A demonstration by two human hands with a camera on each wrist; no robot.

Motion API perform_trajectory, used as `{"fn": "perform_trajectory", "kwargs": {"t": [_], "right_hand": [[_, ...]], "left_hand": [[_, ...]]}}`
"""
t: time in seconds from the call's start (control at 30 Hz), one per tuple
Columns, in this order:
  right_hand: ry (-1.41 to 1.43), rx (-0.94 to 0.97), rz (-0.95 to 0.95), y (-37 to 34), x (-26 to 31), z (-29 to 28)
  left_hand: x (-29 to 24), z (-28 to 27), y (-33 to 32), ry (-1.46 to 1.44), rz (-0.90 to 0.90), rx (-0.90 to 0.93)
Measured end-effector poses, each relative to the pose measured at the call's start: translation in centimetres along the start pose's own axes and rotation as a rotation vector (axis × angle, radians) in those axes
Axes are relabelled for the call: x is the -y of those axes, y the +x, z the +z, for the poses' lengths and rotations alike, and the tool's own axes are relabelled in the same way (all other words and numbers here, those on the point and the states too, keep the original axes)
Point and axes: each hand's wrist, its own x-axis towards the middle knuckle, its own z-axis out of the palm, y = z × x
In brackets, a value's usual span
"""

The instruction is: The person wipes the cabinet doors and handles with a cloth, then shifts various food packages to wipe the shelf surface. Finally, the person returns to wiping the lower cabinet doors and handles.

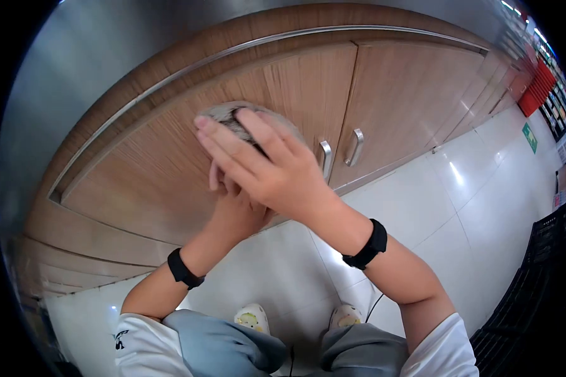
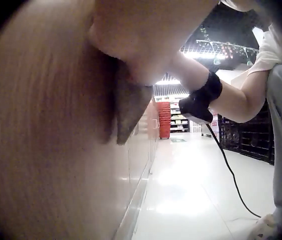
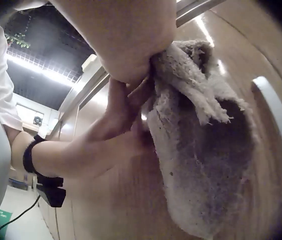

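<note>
A greyish, fuzzy cloth (image 1: 223, 113) (image 3: 201, 165) lies against a wooden cabinet door, partly bunched, with dark patches. My right hand (image 1: 280, 169) rests over it in the head view, fingers extended up and to the left. Just below, my left hand (image 1: 239, 210) (image 3: 113, 122) is close beneath the right palm, by the cloth's edge; its fingers are partly hidden, and whether they grip the cloth cannot be told. In the left wrist view a hanging corner of the cloth (image 2: 131, 110) shows under a hand.
Two metal handles (image 1: 326, 157) (image 1: 355, 147) stand out from the doors right of the cloth. A metal strip (image 1: 264, 43) runs along the cabinet's top. Black crates (image 1: 528, 276) line the right side of the tiled floor; red stacked baskets (image 2: 164, 120) stand farther off. A cable (image 2: 228, 167) hangs from a wrist.
</note>
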Motion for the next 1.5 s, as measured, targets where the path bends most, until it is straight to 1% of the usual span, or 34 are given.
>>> {"fn": "perform_trajectory", "kwargs": {"t": [0.07, 0.13, 0.17, 0.2, 0.27, 0.33, 0.4, 0.53, 0.6, 0.67, 0.77, 0.8, 0.83, 0.9, 0.93, 1.0, 1.03, 1.1, 1.13, 1.2, 1.23, 1.27, 1.33, 1.37, 1.4, 1.47, 1.5], "right_hand": [[-0.015, 0.0, 0.027, -0.5, -1.8, -0.9], [-0.082, 0.004, 0.035, -1.6, -4.1, -1.3], [-0.116, 0.012, 0.074, -2.0, -4.9, -1.8], [-0.123, 0.019, 0.081, -2.3, -5.7, -2.1], [-0.22, -0.024, 0.196, -3.0, -7.1, -2.5], [-0.263, -0.023, 0.206, -3.6, -7.9, -2.7], [-0.21, -0.035, 0.271, -4.0, -8.2, -2.8], [-0.18, -0.02, 0.304, -5.9, -8.8, -3.3], [-0.061, 0.026, 0.418, -7.5, -8.5, -3.7], [-0.087, 0.07, 0.414, -9.3, -7.6, -3.6], [-0.128, 0.164, 0.391, -10.1, -6.7, -4.2], [-0.143, 0.212, 0.373, -10.1, -6.5, -4.5], [-0.146, 0.214, 0.376, -10.1, -6.5, -4.8], [0.005, 0.149, 0.399, -9.9, -6.9, -5.0], [0.003, 0.149, 0.4, -9.9, -7.4, -5.0], [0.187, 0.021, 0.408, -9.5, -8.5, -4.6], [0.187, 0.021, 0.413, -9.2, -8.7, -4.6], [0.225, -0.072, 0.432, -8.2, -9.0, -4.9], [0.226, -0.071, 0.441, -7.6, -9.3, -5.2], [0.123, -0.118, 0.414, -6.5, -10.1, -5.9], [0.123, -0.164, 0.381, -6.3, -10.6, -6.3], [0.121, -0.163, 0.39, -6.4, -10.9, -6.7], [0.096, -0.216, 0.344, -7.0, -11.3, -7.6], [0.123, -0.238, 0.341, -7.8, -11.3, -7.6], [0.122, -0.234, 0.348, -8.7, -11.1, -7.8], [0.064, -0.144, 0.353, -10.6, -10.4, -8.0], [0.109, -0.121, 0.374, -11.7, -10.2, -7.8]], "left_hand": [[-1.0, -0.1, 2.1, 0.005, 0.046, -0.023], [-2.0, 0.3, 4.8, -0.087, 0.163, -0.313], [-2.6, -0.3, 5.5, -0.047, 0.182, -0.216], [-3.2, -0.7, 6.3, -0.057, 0.189, -0.212], [-4.2, -1.1, 7.7, -0.05, 0.188, -0.154], [-5.0, -0.9, 8.5, -0.058, 0.198, -0.143], [-5.5, -0.5, 9.0, -0.12, 0.202, -0.123], [-6.4, 0.3, 9.1, -0.118, 0.23, -0.106], [-6.8, 0.5, 8.8, -0.066, 0.298, -0.05], [-7.2, 1.1, 7.8, -0.122, 0.311, -0.023], [-7.5, 2.3, 6.1, -0.158, 0.331, 0.074], [-7.7, 2.5, 5.9, -0.166, 0.334, 0.077], [-7.8, 2.6, 5.8, -0.197, 0.334, 0.07], [-7.9, 2.5, 6.1, -0.226, 0.334, 0.061], [-8.0, 2.4, 6.6, -0.235, 0.328, 0.036], [-8.0, 1.9, 7.4, -0.247, 0.325, 0.017], [-7.9, 1.4, 7.9, -0.24, 0.309, -0.009], [-7.5, 1.0, 8.4, -0.211, 0.281, -0.06], [-7.2, 0.7, 8.5, -0.213, 0.283, -0.051], [-6.4, 0.0, 8.6, -0.195, 0.217, -0.07], [-6.0, -0.1, 8.5, -0.196, 0.168, -0.061], [-5.5, 0.1, 8.2, -0.2, 0.173, -0.053], [-4.7, 0.4, 7.8, -0.208, 0.236, -0.115], [-4.7, 0.2, 7.6, -0.231, 0.215, -0.099], [-4.6, 0.2, 7.5, -0.236, 0.216, -0.093], [-4.1, 0.7, 7.6, -0.222, 0.248, -0.15], [-3.9, 0.9, 7.7, -0.227, 0.248, -0.146]]}}
